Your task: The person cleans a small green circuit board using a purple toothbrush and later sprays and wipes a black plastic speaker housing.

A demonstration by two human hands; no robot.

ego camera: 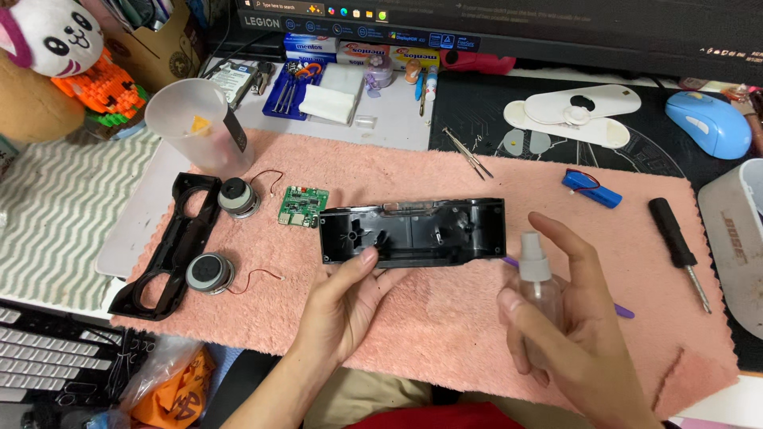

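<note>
While the left hand [343, 306] rests on the pink towel [445, 334] at the centre of the frame, its thumb presses the lower edge of a black plastic housing [413, 231] that lies open side up, the other fingers curled beneath that edge. At the lower right, the right hand [572, 326] is wrapped around a small clear spray bottle [539, 282], held upright just beside the housing's right end, with the index finger raised above the white nozzle. A purple stick [624, 311] shows behind this hand on the towel. Toward the left of the frame lie a green circuit board [302, 206], two round speaker drivers [238, 197] with thin wires, and a black speaker frame [171, 250] with oval openings. A frosted plastic cup [195, 127] stands at the upper left. A blue battery pack [592, 188] and a black-handled screwdriver [675, 242] lie at the right, and a blue computer mouse [710, 121] sits on the tabletop at the upper right.
</note>
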